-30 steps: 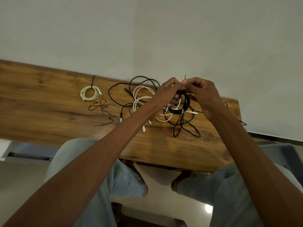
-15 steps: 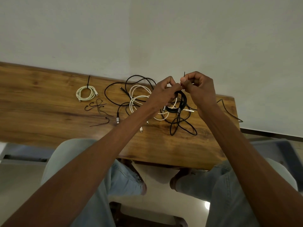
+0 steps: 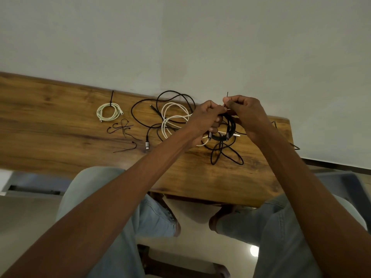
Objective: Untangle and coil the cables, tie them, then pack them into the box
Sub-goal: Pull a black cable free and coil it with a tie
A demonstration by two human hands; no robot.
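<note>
Both hands are working just above the far right part of the wooden table (image 3: 60, 127), and I am reading them together because the coming move turns on the gap between them. My left hand (image 3: 206, 119) is curling round the black coil (image 3: 228, 129), gripping it from the left so that the loops are hanging below the fingers with two metal plugs dangling at the bottom. My right hand (image 3: 247, 113) is sitting just to the right and slightly farther off, its thumb and forefinger pinching the thin black tie (image 3: 227, 95), whose free tail is pointing straight up and away from me. So the tie's long axis is running upright across the top of the coil, and I judge that the right hand, the nearer one to that tail, is about to pull it tight. Farther left, loose black and white cables (image 3: 174, 117) are lying tangled, spare ties (image 3: 122, 128) beside them, and a white coil (image 3: 109, 112) is already lying tied. I am seeing no box.
</note>
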